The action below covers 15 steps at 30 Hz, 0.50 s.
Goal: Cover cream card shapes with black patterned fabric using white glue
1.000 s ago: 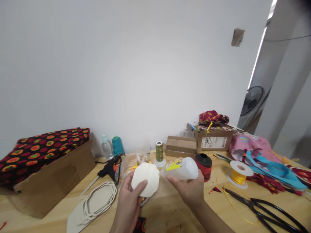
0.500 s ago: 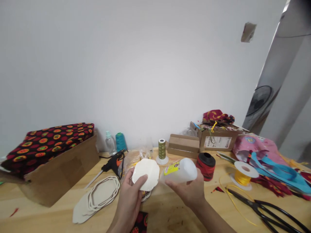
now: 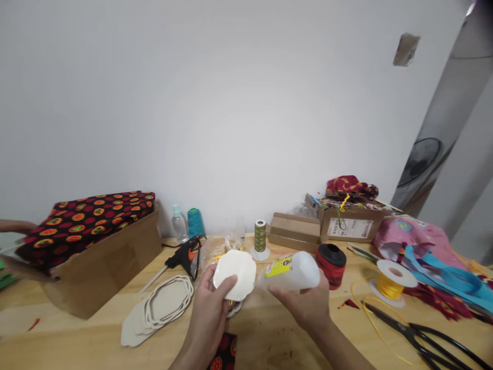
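Note:
Between the thumb and fingers of my left hand [image 3: 211,308] is a white scalloped disc [image 3: 239,272], flat like thin card. My right hand [image 3: 308,308] grips a translucent squeeze bottle [image 3: 298,271] with a yellow label, tipped on its side. The bottle's narrow end points left at the disc's right edge; whether the two touch I cannot tell. Under my left forearm lies a piece of dark patterned cloth [image 3: 226,352]. A patterned piece behind the disc is mostly hidden by it.
White scalloped frames [image 3: 144,316] and a black glue gun [image 3: 185,257] lie left. An open carton [image 3: 111,262] holds patterned cloth. An olive thread spool [image 3: 260,237] stands behind. Rightward are a red spool [image 3: 332,266], a yellow cord reel [image 3: 390,285] and black scissors [image 3: 414,331].
The whole view has shifted slightly, so things appear a little further right. Another person's arm now shows at the far left edge, behind the carton. Both hands keep their holds.

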### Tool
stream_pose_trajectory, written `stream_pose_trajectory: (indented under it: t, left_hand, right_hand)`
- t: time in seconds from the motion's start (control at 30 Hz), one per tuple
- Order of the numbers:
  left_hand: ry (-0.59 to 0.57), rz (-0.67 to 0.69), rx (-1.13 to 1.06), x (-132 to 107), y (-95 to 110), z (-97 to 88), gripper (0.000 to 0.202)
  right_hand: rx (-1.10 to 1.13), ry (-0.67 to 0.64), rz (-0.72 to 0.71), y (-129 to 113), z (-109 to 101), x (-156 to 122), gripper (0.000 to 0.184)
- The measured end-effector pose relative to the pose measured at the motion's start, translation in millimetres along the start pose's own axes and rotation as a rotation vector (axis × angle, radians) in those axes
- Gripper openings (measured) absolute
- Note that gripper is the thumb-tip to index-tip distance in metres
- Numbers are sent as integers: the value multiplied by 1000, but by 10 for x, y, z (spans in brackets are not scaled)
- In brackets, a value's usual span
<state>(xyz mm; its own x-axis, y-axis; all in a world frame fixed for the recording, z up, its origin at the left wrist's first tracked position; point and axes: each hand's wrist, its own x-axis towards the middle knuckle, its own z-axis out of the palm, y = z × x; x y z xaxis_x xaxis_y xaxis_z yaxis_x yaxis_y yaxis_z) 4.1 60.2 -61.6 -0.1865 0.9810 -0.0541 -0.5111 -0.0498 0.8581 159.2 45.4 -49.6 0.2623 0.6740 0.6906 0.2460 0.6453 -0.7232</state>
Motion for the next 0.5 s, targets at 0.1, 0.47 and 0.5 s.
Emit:
stream_pose_trajectory:
  t: [0.1, 0.47, 0.5]
  left_hand:
    - [-12, -2, -6, -9, 6, 7, 37]
    - [-13, -18, -16, -37, 26, 29, 35]
    - [-14, -20, -15, -39, 24, 29, 35]
  right_hand:
    - [-34, -41, -71, -18, -3, -2, 34]
    - [-1, 19, 68, 49, -26, 15, 36]
    - [-13, 49, 98, 68, -30, 19, 36]
